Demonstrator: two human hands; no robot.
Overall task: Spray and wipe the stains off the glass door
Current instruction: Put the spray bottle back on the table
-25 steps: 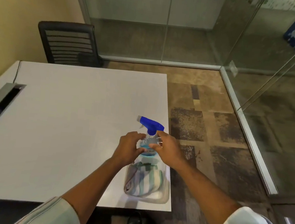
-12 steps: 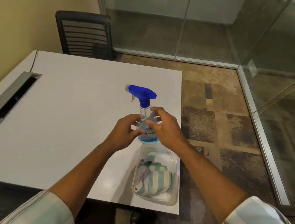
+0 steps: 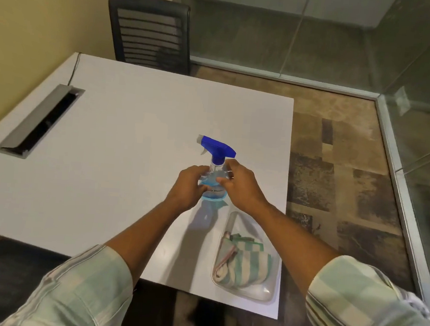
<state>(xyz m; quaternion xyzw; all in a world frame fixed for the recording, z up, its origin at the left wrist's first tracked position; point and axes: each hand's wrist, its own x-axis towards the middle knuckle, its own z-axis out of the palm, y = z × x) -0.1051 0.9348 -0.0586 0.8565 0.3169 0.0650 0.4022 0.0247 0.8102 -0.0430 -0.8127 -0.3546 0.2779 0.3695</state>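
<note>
Spray bottle (image 3: 217,160) upright; left hand (image 3: 187,186) and right hand (image 3: 241,188) grip its opposite sides.

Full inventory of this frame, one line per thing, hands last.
spray bottle: 1, clear with blue liquid and blue trigger head, upright on the table between both hands
cloth: 1, green-and-white striped, folded in the tray
tray: 1, clear plastic, table's near right corner
table: 1, white, centre-left
cable slot: 1, grey, in the table's left side
chair: 1, black, beyond the table's far edge
glass panels: several, far and right sides
left hand: 1, grips the spray bottle's body
right hand: 1, grips the spray bottle's body
</note>
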